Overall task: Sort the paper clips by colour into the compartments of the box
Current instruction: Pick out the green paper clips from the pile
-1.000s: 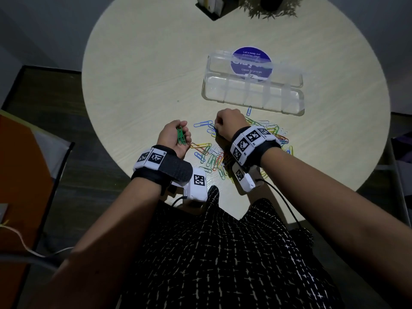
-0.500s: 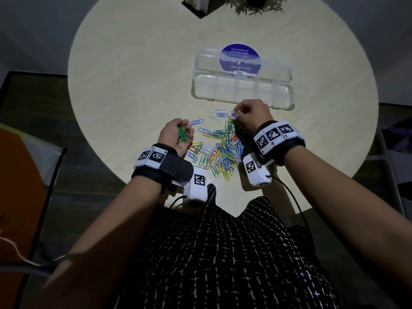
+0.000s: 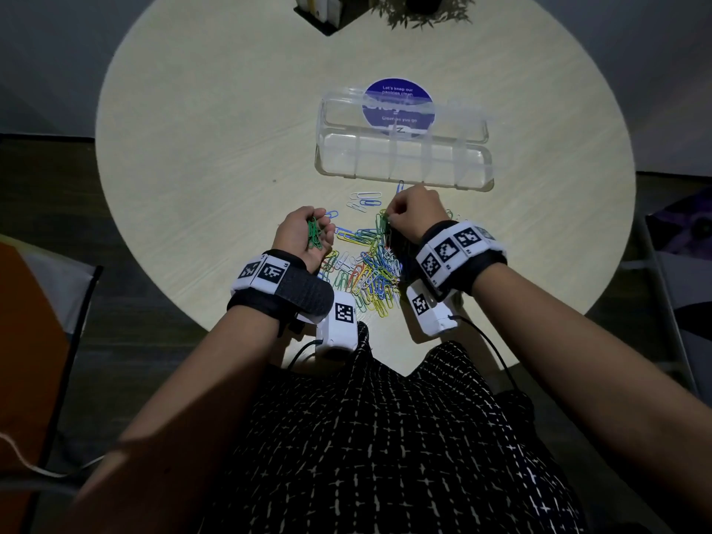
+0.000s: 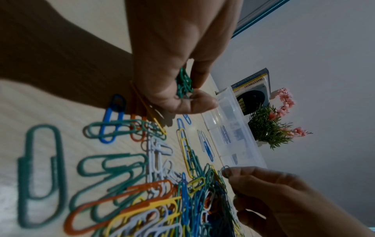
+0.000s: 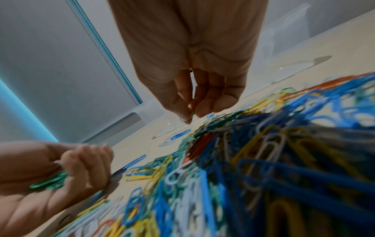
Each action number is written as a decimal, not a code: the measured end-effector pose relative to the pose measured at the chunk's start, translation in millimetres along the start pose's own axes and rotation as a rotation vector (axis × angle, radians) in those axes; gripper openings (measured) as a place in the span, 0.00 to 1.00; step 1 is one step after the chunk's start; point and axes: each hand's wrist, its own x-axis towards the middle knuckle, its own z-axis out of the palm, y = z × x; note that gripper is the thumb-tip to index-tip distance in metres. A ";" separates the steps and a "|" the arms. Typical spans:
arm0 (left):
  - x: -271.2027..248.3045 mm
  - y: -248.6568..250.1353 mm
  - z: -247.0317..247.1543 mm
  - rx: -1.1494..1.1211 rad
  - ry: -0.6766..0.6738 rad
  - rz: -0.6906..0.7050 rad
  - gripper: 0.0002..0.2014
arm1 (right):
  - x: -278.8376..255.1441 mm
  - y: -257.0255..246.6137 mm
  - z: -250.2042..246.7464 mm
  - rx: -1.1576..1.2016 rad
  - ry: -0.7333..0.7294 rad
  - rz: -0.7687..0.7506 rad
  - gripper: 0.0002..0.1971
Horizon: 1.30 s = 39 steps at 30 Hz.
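Observation:
A heap of mixed-colour paper clips [image 3: 366, 271] lies on the round table between my hands. My left hand [image 3: 304, 233] sits at the heap's left edge, palm turned up, its fingers curled round a bunch of green clips [image 3: 314, 235] [image 4: 183, 83]. At the heap's far end my right hand [image 3: 412, 215] pinches one green clip [image 4: 224, 170] between thumb and fingertips [image 5: 188, 115]. The clear box [image 3: 404, 159] stands just beyond that hand with its lid folded back. Its compartments look bare.
A round blue sticker [image 3: 398, 106] shows through the box lid. A few blue and white clips [image 3: 366, 200] lie loose between heap and box. A potted plant [image 4: 270, 128] and books [image 3: 319, 9] stand at the table's far edge. An orange chair [image 3: 27, 341] is at the left.
My right hand has gone from the heap's left side to its far end near the box and now pinches a green clip. The left hand has stayed put with its green bunch.

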 end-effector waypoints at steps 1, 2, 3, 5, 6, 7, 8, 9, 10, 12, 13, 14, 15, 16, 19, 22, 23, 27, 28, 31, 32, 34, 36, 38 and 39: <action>0.0 0.0 0.1 -0.002 0.000 -0.001 0.16 | -0.3 -2.2 2.6 -0.017 0.001 0.024 0.10; 0.1 0.2 0.1 -0.003 0.000 -0.001 0.16 | 0.0 -4.1 4.7 -0.031 0.002 0.048 0.10; 0.4 0.7 -0.1 -0.004 -0.001 -0.001 0.16 | 0.5 -5.5 6.1 -0.041 -0.001 0.066 0.10; 1.3 1.5 -0.5 -0.005 0.001 0.001 0.15 | 1.8 -8.6 8.4 -0.048 -0.019 0.091 0.14; 1.4 1.8 -0.4 -0.004 0.000 0.001 0.15 | 2.0 -10.5 9.6 -0.049 -0.026 0.101 0.17; 1.6 2.0 -0.3 -0.003 -0.002 0.000 0.15 | 1.9 -12.5 10.9 -0.064 -0.031 0.101 0.18; 1.5 2.1 0.0 -0.002 -0.004 -0.004 0.15 | 2.2 -14.4 12.8 -0.092 -0.032 0.092 0.17; 1.4 2.4 0.3 -0.002 -0.005 -0.007 0.15 | 2.5 -16.1 14.7 -0.126 -0.032 0.076 0.15; 1.0 2.8 0.6 -0.004 -0.005 -0.009 0.15 | 2.4 -17.6 16.4 -0.152 -0.030 0.064 0.13; 0.0 3.8 1.3 -0.012 -0.010 -0.009 0.15 | 2.3 -18.8 17.3 -0.168 -0.036 0.051 0.11; -0.7 4.6 1.7 -0.014 -0.010 -0.007 0.16 | 2.7 -18.1 16.6 -0.163 -0.042 0.047 0.11; -1.9 5.4 2.6 -0.017 -0.010 -0.005 0.16 | 3.1 -16.9 14.8 -0.151 -0.043 0.042 0.10; -3.0 6.5 3.5 -0.021 -0.010 -0.003 0.16 | 3.4 -15.7 12.4 -0.129 -0.038 0.040 0.10; -4.2 7.4 4.7 -0.030 -0.014 -0.004 0.17 | 3.3 -14.7 9.0 -0.101 -0.021 0.040 0.10; -5.9 7.7 10.7 -0.061 -0.050 -0.020 0.17 | 2.2 -14.0 -4.9 0.019 0.058 0.025 0.09; -8.8 3.9 21.6 -0.055 -0.098 -0.044 0.19 | -5.0 -24.0 -18.5 0.122 0.065 -0.088 0.07; -10.1 1.8 25.3 -0.054 -0.111 -0.057 0.19 | -8.6 -28.8 -20.3 0.135 0.036 -0.134 0.07; -13.5 -5.9 34.5 -0.114 -0.140 -0.115 0.18 | -18.3 -37.4 -20.6 0.216 -0.016 -0.226 0.07; -12.6 -7.2 34.2 -0.084 -0.129 -0.112 0.19 | -18.1 -34.8 -20.8 0.259 0.012 -0.218 0.06; -7.0 -8.9 28.4 0.029 -0.077 -0.097 0.20 | -13.3 -20.9 -17.7 0.215 0.072 -0.184 0.05; -5.0 -8.9 26.0 0.056 -0.064 -0.095 0.19 | -12.6 -16.9 -14.8 0.147 0.043 -0.183 0.06; -1.6 -7.6 22.3 0.080 -0.055 -0.086 0.18 | -12.5 -10.3 -6.4 0.010 -0.072 -0.198 0.09; 0.5 -5.9 19.5 0.078 -0.049 -0.074 0.18 | -12.3 -4.1 -0.7 -0.069 -0.146 -0.186 0.11; 0.6 -4.3 17.2 0.081 -0.048 -0.069 0.18 | -9.8 1.2 -1.9 -0.056 -0.139 -0.149 0.12; 0.5 -3.9 16.0 0.082 -0.048 -0.067 0.18 | -8.3 3.0 -3.7 -0.052 -0.124 -0.136 0.12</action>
